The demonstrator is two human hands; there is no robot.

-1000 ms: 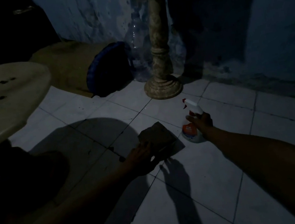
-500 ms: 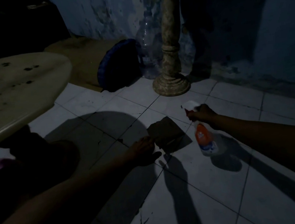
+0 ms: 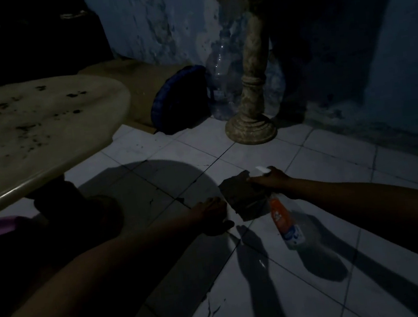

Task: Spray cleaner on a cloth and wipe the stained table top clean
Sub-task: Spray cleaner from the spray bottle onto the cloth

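Fingers (image 3: 259, 177) of the right hand (image 3: 274, 183) wrap the neck of a spray bottle (image 3: 285, 218) just right of the frame's centre, its white trigger head (image 3: 262, 170) poking out above the knuckles and its body hanging down toward the lower right, clear of the floor tiles (image 3: 285, 294). Close to the left, the left hand (image 3: 211, 217) lies low over the floor with its fingers loosely spread, touching or nearly touching the near edge of the cloth (image 3: 241, 197); the dim light does not show whether they pinch it. Judging by this, the step in hand is gathering the supplies: nothing looks sprayed yet, and the worktop (image 3: 41, 131) at the upper left carries dark specks and smears. Next, the left hand needs a firm pinch on the cloth and a lift, while the right turns the nozzle toward it. The cloth is a dark, folded, limp square that should crumple easily. The bottle is clear plastic with an orange label, smooth and light. The worktop is pale, rounded and hard-edged, with a slight sheen along its rim.
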